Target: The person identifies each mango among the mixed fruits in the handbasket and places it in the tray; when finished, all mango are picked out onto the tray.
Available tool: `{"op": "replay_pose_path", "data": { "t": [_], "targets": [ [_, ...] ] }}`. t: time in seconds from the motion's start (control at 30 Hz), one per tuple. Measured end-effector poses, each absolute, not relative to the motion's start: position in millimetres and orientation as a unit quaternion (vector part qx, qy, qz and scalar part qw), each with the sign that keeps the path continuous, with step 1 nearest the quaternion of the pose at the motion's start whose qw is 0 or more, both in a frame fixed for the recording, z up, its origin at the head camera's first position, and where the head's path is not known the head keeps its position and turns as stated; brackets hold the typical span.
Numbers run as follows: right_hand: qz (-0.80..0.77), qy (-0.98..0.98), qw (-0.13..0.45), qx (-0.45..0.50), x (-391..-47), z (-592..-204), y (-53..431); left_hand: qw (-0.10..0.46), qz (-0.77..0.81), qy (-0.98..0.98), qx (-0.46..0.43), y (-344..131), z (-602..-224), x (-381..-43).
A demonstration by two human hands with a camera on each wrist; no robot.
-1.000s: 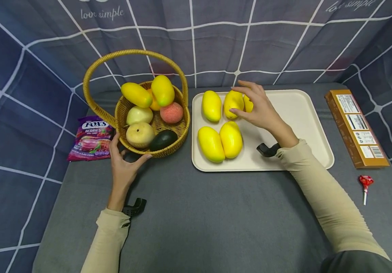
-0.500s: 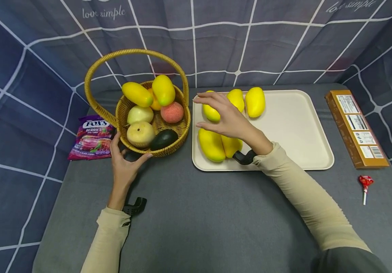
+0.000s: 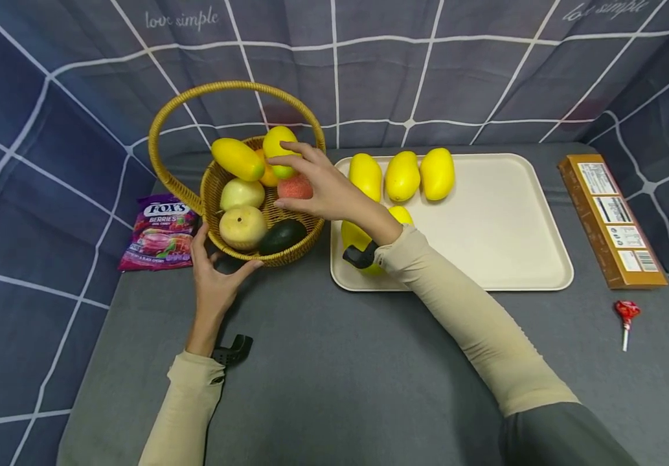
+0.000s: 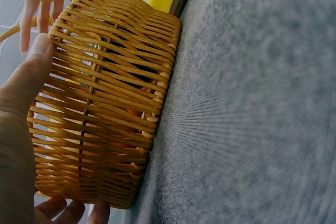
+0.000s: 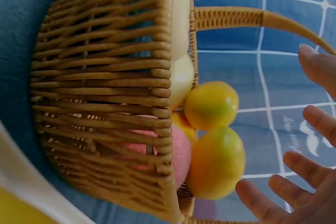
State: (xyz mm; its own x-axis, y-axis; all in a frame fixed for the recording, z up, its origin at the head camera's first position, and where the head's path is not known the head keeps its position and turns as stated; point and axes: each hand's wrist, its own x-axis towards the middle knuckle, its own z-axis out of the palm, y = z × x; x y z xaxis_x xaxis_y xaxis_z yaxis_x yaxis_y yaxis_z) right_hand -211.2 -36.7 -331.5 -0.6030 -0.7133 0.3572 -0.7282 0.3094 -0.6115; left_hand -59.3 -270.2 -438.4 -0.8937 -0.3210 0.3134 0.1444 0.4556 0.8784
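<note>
A wicker basket (image 3: 280,260) with a tall handle stands left of centre. My left hand (image 3: 215,288) holds its near left side, the thumb at the rim in the left wrist view. Over the basket's right edge reaches my right hand (image 3: 331,188), fingers spread and holding nothing. Its fingertips overlap a yellow-green mango (image 3: 278,139) and come close to a pink peach-like fruit (image 3: 294,188). Another mango (image 3: 237,159), an orange (image 3: 268,173), two pale round fruits (image 3: 243,228) and a dark green avocado (image 3: 283,237) also lie inside.
Right of the basket lies a cream tray (image 3: 497,226) bearing several yellow mangoes (image 3: 402,176), some partly behind my right arm. A purple candy bag (image 3: 162,236) sits to the left. Far right are a brown box (image 3: 614,220) and a red lollipop (image 3: 627,310).
My right hand has swept left from above the tray's mangoes to the basket, bringing nothing with it. My left hand has stayed on the basket.
</note>
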Motion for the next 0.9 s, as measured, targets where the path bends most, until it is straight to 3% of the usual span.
{"op": "replay_pose_path", "data": {
  "t": [0.47, 0.73, 0.9],
  "targets": [
    [0.341, -0.844, -0.031, 0.413, -242.9, -338.2, -73.5, 0.222, -0.523, -0.822, 0.04, -260.4, -422.0, -55.7],
    [0.301, -0.855, -0.072, 0.417, -257.3, -343.1, -84.7, 0.23, -0.517, -0.823, 0.043, -271.6, -438.3, -60.0],
    [0.289, -0.866, -0.06, 0.404, -259.0, -345.9, -86.3, 0.228, -0.519, -0.823, 0.044, -271.2, -440.3, -60.7]
  ]
}}
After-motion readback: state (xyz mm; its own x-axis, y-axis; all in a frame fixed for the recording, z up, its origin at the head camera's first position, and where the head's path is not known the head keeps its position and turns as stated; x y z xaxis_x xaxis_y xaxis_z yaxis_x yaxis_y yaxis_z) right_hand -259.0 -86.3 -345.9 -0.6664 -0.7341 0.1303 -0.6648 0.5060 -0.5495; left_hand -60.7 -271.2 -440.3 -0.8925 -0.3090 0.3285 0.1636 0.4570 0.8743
